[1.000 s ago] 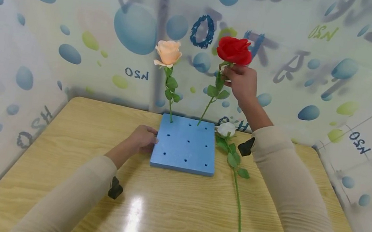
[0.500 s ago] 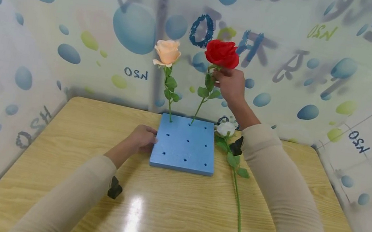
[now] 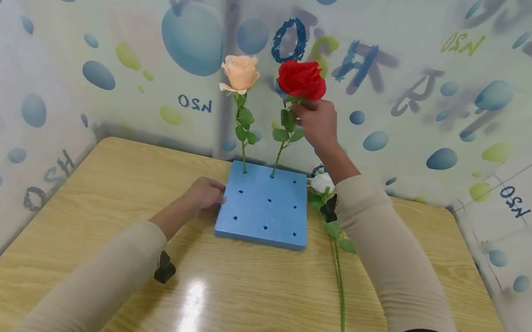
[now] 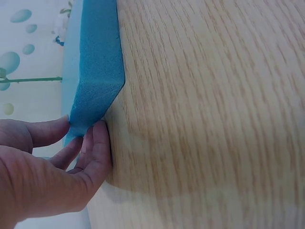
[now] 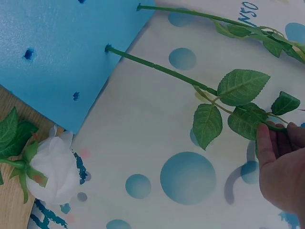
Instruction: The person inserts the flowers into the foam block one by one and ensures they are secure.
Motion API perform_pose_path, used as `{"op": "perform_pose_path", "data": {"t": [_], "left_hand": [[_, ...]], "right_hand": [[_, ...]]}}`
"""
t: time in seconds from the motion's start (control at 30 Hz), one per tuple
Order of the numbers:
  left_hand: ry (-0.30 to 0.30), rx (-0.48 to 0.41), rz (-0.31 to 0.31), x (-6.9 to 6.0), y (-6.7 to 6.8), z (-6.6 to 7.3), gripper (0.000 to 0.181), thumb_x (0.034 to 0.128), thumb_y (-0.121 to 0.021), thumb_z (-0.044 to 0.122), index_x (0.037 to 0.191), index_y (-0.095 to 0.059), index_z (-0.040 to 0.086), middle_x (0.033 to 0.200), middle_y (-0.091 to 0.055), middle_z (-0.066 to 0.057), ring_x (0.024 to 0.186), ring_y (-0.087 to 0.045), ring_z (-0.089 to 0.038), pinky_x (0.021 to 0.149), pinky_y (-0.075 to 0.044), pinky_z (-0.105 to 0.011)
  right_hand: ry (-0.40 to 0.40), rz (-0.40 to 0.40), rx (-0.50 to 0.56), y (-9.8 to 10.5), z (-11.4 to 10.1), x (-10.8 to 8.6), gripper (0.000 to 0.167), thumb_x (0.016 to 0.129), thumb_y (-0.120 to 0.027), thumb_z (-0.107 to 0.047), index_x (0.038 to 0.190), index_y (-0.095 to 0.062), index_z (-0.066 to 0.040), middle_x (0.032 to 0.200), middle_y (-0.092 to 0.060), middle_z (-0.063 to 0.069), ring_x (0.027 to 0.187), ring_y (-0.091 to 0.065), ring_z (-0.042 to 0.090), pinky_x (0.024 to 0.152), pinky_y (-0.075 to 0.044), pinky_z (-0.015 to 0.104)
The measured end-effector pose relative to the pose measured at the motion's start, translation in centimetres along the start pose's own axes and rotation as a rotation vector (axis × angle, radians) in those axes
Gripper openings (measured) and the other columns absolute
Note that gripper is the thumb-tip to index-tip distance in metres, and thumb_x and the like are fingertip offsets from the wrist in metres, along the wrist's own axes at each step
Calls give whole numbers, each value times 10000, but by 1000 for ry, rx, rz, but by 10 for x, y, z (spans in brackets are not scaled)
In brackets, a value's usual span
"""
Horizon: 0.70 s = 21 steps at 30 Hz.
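A red rose (image 3: 302, 79) stands upright, its stem foot in a back-row hole of the blue foam board (image 3: 249, 209). My right hand (image 3: 318, 122) pinches its stem (image 5: 162, 69) just below the bloom. Left of it, a peach rose (image 3: 240, 74) stands in the back-left hole. My left hand (image 3: 203, 197) holds the board's left edge, thumb against one face and fingers low by the table, as the left wrist view shows. A white rose (image 3: 322, 183) lies on the table right of the board, partly hidden by the right sleeve.
The wooden table (image 3: 246, 301) ends at a patterned backdrop (image 3: 150, 114) close behind the board. Several other holes (image 3: 269, 200) dot the board. The white rose's stem (image 3: 340, 286) stretches toward the table's front.
My right hand has moved left with the red rose. Its stem foot has shifted from beside the back-middle hole into it. The left hand stays on the board.
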State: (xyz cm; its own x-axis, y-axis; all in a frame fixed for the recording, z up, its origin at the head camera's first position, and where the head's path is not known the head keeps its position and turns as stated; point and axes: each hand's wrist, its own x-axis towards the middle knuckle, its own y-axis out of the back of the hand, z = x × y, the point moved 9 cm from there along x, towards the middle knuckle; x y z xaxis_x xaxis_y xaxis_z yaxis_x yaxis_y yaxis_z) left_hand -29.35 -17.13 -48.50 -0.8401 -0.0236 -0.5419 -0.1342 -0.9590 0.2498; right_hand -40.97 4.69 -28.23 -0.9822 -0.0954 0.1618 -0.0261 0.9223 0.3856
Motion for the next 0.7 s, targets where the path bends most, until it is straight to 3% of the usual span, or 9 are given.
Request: {"op": "perform_pose_path", "data": {"t": [0.37, 0.7], "left_hand": [[-8, 3, -10, 0, 0, 1, 484, 946, -533, 19, 1422, -451, 33, 1319, -532, -184, 1167, -560, -309, 969, -508, -444], [-1, -8, -12, 1, 1, 1, 490, 944, -527, 7, 1426, -440, 20, 1311, -534, -200, 1176, -560, -321, 964, -512, -443]], "right_hand": [[3, -37, -18, -14, 4, 3, 268, 960, -612, -175, 1184, -677, -42, 1107, -702, 109, 1000, -673, 224, 852, -569, 291], [96, -150, -69, -26, -2, 7, 237, 977, -580, -166, 1160, -668, -43, 1085, -700, 109, 991, -663, 232, 862, -565, 292]]}}
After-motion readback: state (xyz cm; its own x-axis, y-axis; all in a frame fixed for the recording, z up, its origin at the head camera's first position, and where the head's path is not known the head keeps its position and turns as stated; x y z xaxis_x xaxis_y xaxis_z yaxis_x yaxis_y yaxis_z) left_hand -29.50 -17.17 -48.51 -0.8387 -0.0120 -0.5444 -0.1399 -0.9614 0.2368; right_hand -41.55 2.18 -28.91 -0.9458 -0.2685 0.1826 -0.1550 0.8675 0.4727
